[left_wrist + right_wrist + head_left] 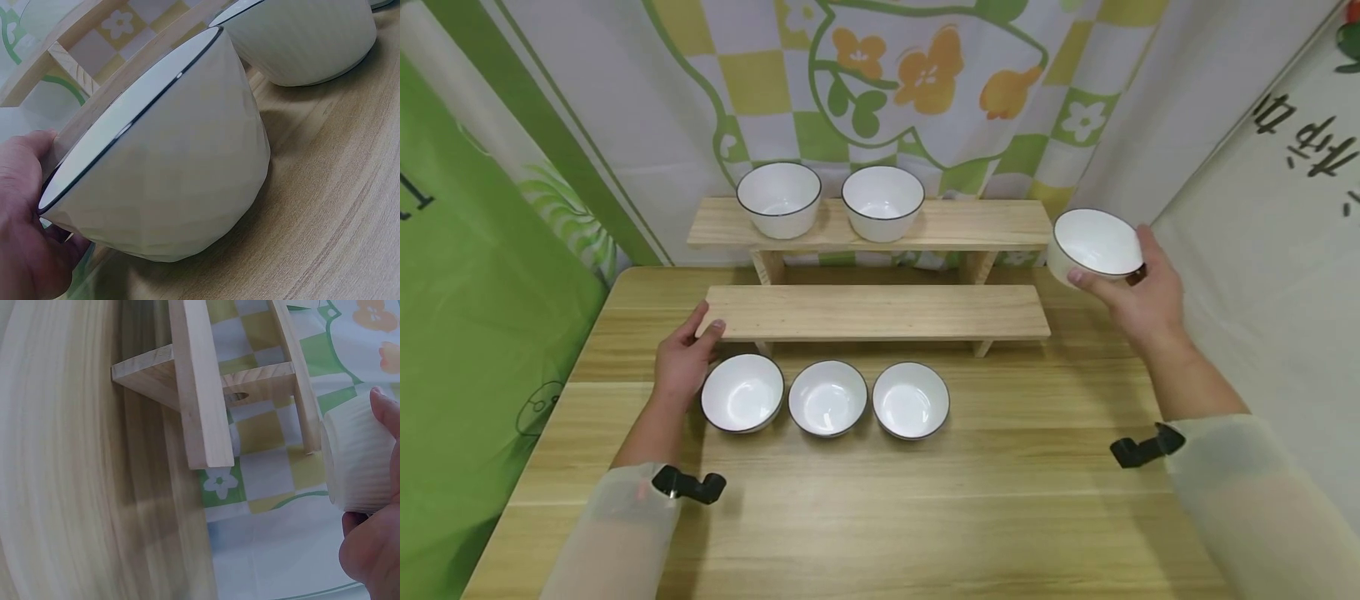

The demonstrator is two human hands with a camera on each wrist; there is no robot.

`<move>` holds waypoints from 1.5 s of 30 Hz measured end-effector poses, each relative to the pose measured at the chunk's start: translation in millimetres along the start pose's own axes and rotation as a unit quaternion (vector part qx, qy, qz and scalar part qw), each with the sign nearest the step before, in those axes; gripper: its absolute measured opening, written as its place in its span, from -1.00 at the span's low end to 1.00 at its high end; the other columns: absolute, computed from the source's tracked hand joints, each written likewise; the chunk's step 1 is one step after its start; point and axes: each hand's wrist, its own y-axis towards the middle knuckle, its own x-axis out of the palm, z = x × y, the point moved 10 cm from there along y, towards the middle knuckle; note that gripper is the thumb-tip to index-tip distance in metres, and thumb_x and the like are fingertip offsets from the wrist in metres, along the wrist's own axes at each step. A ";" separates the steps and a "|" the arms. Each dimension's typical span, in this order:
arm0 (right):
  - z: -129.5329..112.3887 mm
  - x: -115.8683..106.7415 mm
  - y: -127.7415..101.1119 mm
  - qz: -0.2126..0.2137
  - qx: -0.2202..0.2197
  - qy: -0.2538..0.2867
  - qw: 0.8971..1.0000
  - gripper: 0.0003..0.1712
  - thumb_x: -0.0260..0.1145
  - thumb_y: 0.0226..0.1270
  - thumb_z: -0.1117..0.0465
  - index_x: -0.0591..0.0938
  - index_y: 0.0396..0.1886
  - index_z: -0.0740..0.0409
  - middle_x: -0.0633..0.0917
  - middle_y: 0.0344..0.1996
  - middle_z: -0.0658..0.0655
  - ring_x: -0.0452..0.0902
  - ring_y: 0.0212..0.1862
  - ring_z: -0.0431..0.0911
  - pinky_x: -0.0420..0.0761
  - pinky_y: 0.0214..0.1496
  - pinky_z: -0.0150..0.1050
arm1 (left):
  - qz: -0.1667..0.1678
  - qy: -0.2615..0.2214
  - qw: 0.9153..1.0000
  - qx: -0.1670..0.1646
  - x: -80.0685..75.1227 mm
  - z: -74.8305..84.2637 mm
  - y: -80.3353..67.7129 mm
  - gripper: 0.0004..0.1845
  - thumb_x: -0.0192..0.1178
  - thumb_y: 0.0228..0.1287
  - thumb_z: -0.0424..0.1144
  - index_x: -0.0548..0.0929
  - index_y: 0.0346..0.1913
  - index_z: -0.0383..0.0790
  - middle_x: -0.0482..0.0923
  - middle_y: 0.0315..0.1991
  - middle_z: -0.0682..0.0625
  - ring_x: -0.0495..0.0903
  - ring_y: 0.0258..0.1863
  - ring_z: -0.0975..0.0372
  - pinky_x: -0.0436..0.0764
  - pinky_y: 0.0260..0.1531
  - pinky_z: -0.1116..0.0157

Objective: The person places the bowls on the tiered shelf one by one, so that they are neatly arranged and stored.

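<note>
At the right end of the upper shelf board, my right hand (pixel 1150 304) holds a white bowl (pixel 1093 240) with a dark rim, thumb on the near side and fingers round the far side. In the right wrist view this bowl (pixel 359 456) shows a ribbed outer wall. My left hand (pixel 683 360) grips the left end of the lower board of a two-step wooden shelf (pixel 872 312). Close by that hand, a faceted white bowl (pixel 169 150) stands on the table and hides part of the fingers in the left wrist view.
Two white bowls, one left (pixel 778 200) and one right (pixel 882 204), stand on the upper board. Before the shelf, two more bowls, a middle one (pixel 827 400) and a right one (pixel 911 402), continue the table row. A patterned curtain (pixel 760 83) hangs behind the wooden table (pixel 925 517).
</note>
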 end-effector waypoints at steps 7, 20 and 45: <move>-13.2 4.3 4.3 0.000 -0.010 0.012 1.000 0.28 0.54 0.02 -0.08 -0.11 0.56 -0.14 -0.08 0.54 -0.03 0.03 0.47 -0.06 0.17 0.45 -0.25 | 0.000 -0.005 1.000 -0.004 0.7 0.3 -0.5 -0.37 0.26 0.13 0.25 0.38 0.31 0.46 0.21 0.45 0.06 0.47 0.20 0.08 0.56 0.08 0.17; -35.9 30.8 12.4 -0.014 -0.022 0.026 0.999 0.30 0.58 -0.05 -0.10 -0.05 0.56 -0.10 -0.06 0.52 -0.18 0.02 0.47 -0.10 0.13 0.46 -0.26 | -0.002 0.009 1.000 0.000 -1.0 2.2 0.4 -0.36 0.24 0.13 0.27 0.36 0.32 0.46 0.20 0.45 0.02 0.48 0.19 0.08 0.59 0.04 0.21; -78.6 82.1 24.6 -0.033 -0.064 0.014 0.997 0.10 0.61 -0.19 -0.21 0.28 0.41 -0.32 0.42 0.31 0.08 0.32 0.32 -0.04 0.34 0.34 -0.09 | 0.001 -0.002 1.000 -0.003 -0.6 1.1 -0.5 -0.37 0.27 0.13 0.24 0.38 0.30 0.45 0.20 0.44 0.16 0.51 0.17 0.13 0.58 0.05 0.19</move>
